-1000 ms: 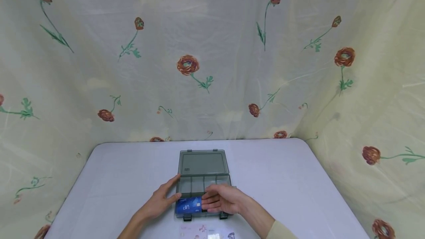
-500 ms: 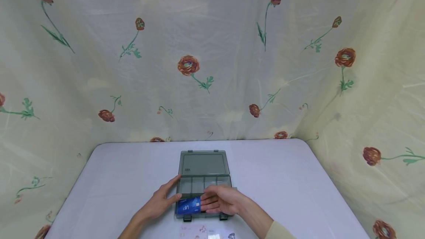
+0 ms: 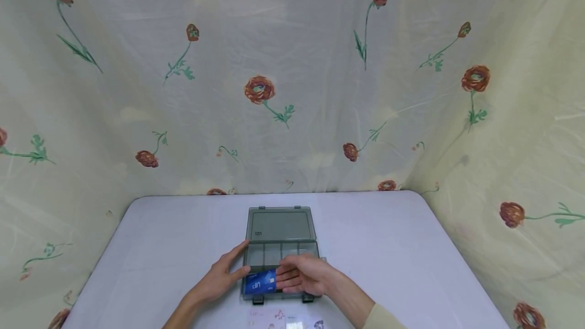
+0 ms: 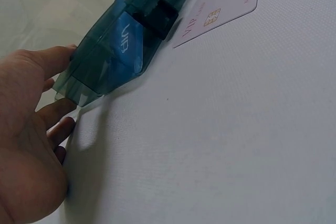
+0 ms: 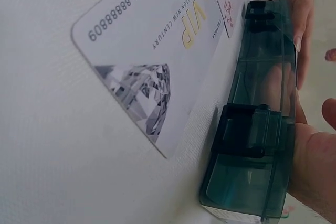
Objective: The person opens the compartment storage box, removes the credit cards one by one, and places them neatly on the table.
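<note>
A blue VIP card (image 3: 260, 282) lies in the front compartment of a dark green see-through box (image 3: 272, 254) with its lid (image 3: 281, 225) folded back. My left hand (image 3: 219, 275) holds the box's left side, thumb at the rim and index finger reaching toward the hinge corner. In the left wrist view, its other fingers (image 4: 60, 114) press the outer wall low down. My right hand (image 3: 308, 273) reaches in from the right, its fairly straight fingers at the card's right end. Through the front wall in the right wrist view, right-hand fingers (image 5: 273, 85) show inside the box.
Two more cards lie on the white table (image 3: 183, 227) before the box: a pink one (image 3: 265, 317) and a pale one with a diamond picture (image 5: 144, 90). Latches (image 5: 244, 129) stick out from the box's front. A floral curtain (image 3: 320, 116) hangs behind the table.
The blue card has tilted slightly, and its right end sits a little further left along with my right fingertips. My left hand and the box have barely moved.
</note>
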A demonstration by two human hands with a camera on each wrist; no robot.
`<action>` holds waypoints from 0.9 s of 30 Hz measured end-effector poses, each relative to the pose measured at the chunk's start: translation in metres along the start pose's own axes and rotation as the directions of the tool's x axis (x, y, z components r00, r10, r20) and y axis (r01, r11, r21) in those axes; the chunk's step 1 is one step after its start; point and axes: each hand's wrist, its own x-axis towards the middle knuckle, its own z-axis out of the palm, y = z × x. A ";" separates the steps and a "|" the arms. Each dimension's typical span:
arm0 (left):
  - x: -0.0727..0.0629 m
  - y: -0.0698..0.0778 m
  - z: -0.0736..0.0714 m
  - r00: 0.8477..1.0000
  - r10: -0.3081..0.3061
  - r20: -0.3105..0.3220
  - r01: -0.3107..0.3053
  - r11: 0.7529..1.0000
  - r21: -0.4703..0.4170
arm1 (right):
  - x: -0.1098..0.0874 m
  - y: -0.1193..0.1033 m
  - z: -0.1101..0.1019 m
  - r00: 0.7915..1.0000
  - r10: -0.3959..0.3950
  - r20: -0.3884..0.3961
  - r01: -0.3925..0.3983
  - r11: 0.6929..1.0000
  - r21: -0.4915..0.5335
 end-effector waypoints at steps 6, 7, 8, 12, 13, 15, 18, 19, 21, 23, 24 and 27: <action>0.000 -0.001 -0.001 1.000 0.017 0.003 -0.017 1.000 -0.008 | 0.001 0.000 0.001 1.000 -0.014 -0.014 0.014 1.000 -0.005; 0.000 -0.001 -0.001 1.000 0.019 0.005 -0.019 1.000 -0.008 | 0.001 0.000 0.001 1.000 -0.016 -0.017 0.016 1.000 -0.008; 0.000 -0.001 -0.001 1.000 0.019 0.007 -0.019 1.000 -0.010 | 0.001 0.000 0.002 1.000 -0.018 -0.020 0.018 1.000 -0.011; 0.000 -0.001 -0.001 1.000 0.008 0.012 -0.008 1.000 -0.010 | 0.000 0.000 0.003 0.999 -0.022 -0.023 0.022 1.000 -0.020; 0.000 -0.001 -0.001 1.000 0.006 0.012 -0.006 1.000 -0.010 | 0.000 0.000 0.003 0.999 -0.023 -0.024 0.023 0.999 -0.023; 0.000 -0.001 -0.001 1.000 0.003 0.013 -0.003 1.000 -0.011 | 0.001 0.001 0.003 0.999 -0.024 -0.024 0.024 0.999 -0.022; 0.000 -0.001 -0.002 1.000 0.005 0.016 -0.005 1.000 -0.013 | 0.001 0.001 0.003 0.999 -0.026 -0.026 0.026 0.999 -0.021; 0.000 -0.001 -0.002 1.000 0.005 0.019 -0.005 1.000 -0.014 | 0.001 0.001 0.003 0.999 -0.026 -0.026 0.025 0.999 -0.021; 0.000 -0.001 -0.002 1.000 0.005 0.021 -0.004 1.000 -0.014 | 0.001 0.002 0.003 0.999 -0.028 -0.028 0.027 0.999 -0.020; 0.000 -0.001 -0.002 1.000 0.007 0.023 -0.007 1.000 -0.016 | 0.001 0.002 0.003 0.999 -0.031 -0.033 0.030 0.999 -0.022; 0.000 0.000 -0.002 1.000 0.010 0.022 -0.009 1.000 -0.016 | 0.001 0.001 0.003 0.999 -0.030 -0.037 0.029 0.999 -0.022; 0.000 0.001 -0.001 1.000 0.010 0.022 -0.009 1.000 -0.015 | 0.001 0.002 0.004 0.998 -0.033 -0.051 0.031 0.999 -0.029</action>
